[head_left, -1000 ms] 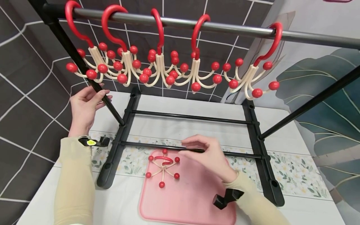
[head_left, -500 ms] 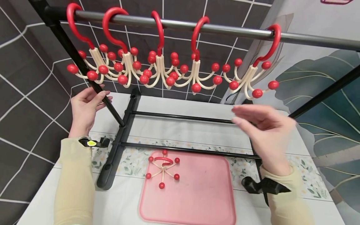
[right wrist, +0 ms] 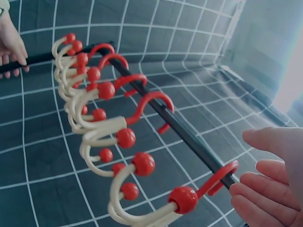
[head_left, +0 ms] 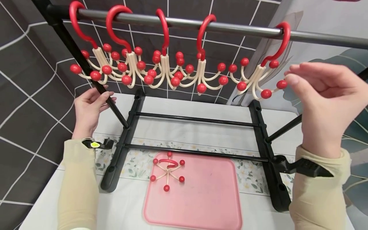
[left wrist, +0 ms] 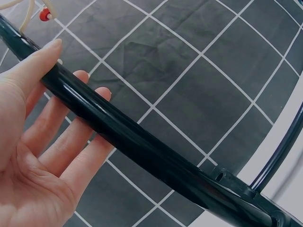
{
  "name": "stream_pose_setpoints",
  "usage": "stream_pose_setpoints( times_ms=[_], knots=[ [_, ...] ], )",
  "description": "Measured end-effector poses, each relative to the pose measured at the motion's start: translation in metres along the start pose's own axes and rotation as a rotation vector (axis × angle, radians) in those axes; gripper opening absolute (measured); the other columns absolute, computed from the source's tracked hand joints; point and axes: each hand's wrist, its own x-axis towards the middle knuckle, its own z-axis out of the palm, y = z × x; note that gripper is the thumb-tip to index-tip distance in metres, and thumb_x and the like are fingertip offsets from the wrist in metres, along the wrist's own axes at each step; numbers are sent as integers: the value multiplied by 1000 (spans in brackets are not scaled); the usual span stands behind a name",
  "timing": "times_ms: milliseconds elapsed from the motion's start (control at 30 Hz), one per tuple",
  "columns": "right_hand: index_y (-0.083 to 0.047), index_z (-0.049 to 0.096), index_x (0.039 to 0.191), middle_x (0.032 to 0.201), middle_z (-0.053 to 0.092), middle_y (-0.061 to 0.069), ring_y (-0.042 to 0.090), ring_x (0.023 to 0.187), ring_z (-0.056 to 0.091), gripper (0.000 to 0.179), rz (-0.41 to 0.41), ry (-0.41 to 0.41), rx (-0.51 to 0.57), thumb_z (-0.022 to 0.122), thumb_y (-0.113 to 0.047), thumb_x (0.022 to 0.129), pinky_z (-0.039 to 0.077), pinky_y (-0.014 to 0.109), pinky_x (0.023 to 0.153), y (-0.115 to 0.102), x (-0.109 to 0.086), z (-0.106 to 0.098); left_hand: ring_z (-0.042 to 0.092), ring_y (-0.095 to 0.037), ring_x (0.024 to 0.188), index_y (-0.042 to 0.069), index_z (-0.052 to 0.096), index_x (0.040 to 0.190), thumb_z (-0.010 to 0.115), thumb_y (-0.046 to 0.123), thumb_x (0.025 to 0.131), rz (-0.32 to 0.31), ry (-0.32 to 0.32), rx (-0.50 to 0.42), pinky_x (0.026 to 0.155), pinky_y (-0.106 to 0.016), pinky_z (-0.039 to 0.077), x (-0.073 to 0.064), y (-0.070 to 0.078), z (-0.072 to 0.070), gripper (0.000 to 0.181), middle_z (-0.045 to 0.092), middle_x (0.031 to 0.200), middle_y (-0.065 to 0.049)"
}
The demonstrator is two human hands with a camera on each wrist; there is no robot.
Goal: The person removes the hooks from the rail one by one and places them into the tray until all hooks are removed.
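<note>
My left hand grips the rack's black side post, thumb on the near side and fingers wrapped behind it. Several hangers with red hooks, cream prongs and red ball tips hang in a row from the grey top bar. Beside the rightmost hanger my right hand is raised, fingers gently bent and holding nothing. In the head view its thumb tip overlaps one of that hanger's red balls. Below, another such hanger lies on the pink tray, at its upper left.
The rack's lower crossbars run between two black feet on a white table with a floral strip. A dark cloth with a white grid hangs behind and at the left. A pale curtain with blue-green leaves stands at the right.
My right hand has risen from over the tray toward the upper right, up to the rightmost hanger. The left hand keeps its grip on the post. The hangers look unmoved.
</note>
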Motion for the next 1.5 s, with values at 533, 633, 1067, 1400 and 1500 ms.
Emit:
stream_pose_setpoints(
  times_ms=[533,633,1067,1400,1500],
  knots=[
    [-4,78,109,108,75,10,17,99,72,29,6,-51,-410,87,-15,83,55,24,85,8,27,16,76,-20,81,-7,70,120,77,3,90,3,-6,-7,76,-27,60,1,1,0,33,75,97,-12],
    [-4,79,109,109,75,9,16,99,72,29,21,-47,-410,87,-15,83,55,24,86,8,29,19,76,-19,81,-8,69,120,78,3,90,6,-7,-7,76,-27,60,1,1,0,34,75,97,-12],
    [-3,79,106,106,75,11,16,93,73,27,97,-16,-379,87,-14,83,55,24,83,9,32,25,76,-19,82,-4,72,118,77,2,90,-8,-3,-6,74,-26,60,1,2,2,30,75,97,-11],
    [0,79,103,104,75,14,17,86,73,25,104,4,-296,86,-14,84,56,25,86,12,35,23,76,-18,82,-7,69,121,78,2,90,-7,1,0,75,-26,60,1,1,1,34,75,98,-11],
    [-2,79,105,106,75,13,16,87,73,25,102,6,-332,85,-16,86,55,25,88,12,35,23,76,-19,82,-6,70,120,78,2,89,-12,2,-5,75,-26,60,1,1,2,33,75,98,-11]
  ],
)
